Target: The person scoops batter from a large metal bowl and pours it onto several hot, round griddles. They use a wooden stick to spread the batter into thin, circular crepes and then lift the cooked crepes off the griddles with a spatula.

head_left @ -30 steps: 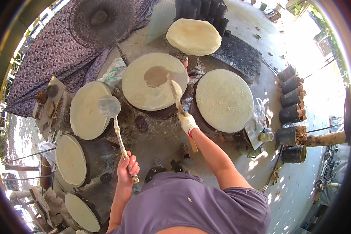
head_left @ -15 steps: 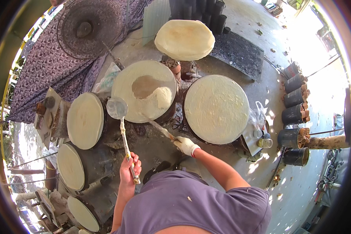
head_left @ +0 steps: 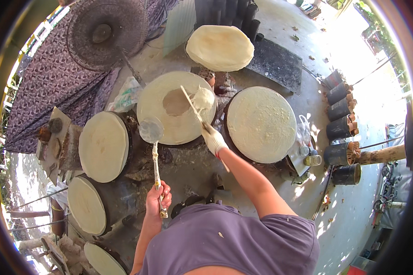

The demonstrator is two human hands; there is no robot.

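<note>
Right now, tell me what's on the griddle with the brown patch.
A pale batter-like layer surrounds the patch, with a thicker lump beside the spatula. The surface beneath the layer is hidden; a ladle hides part of its left edge.

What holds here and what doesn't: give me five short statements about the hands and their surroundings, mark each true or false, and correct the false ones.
1. The right hand holds a long, thin tool. True.
2. The left hand grips a ladle by its bowl. False: it grips the handle, and the bowl is at the far end.
3. Both hands wear gloves. False: only the right is gloved; the left is bare.
4. A round fan shows at the picture's upper left. True.
5. The pale round disc beneath the tool is evenly coloured. False: a darker brownish patch shows on it.
</note>
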